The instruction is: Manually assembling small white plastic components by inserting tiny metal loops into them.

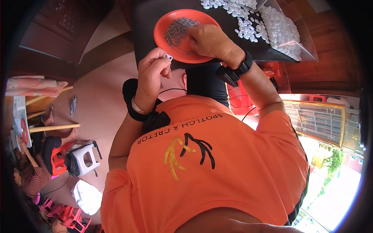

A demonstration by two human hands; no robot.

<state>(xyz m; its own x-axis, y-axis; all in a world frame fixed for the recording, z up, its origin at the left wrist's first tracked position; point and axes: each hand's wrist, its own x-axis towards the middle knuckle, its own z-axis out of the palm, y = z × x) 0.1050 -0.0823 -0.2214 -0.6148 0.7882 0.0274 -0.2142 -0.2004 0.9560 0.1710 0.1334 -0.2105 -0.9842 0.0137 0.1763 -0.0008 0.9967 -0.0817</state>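
Observation:
An orange-red plate (161, 33) lies on the black tabletop, with a heap of small grey nails or screws (178, 31) on it. My right hand (211, 40) is over the plate, its closed fingertips down at the edge of the heap. What those fingers hold, if anything, is hidden. Beside the plate's near left rim, my left hand (152, 73) pinches a small white looped plastic piece (168, 57) between thumb and fingers. A few loose grey pieces (189, 52) lie apart on the plate, below my right hand.
Many small white plastic pieces (246, 29) are strewn on the black table (147, 7); more fill a clear container (281, 33) at its right. On the floor at left are a white stool (86, 159), a white bag (86, 197) and a seated person (33, 176).

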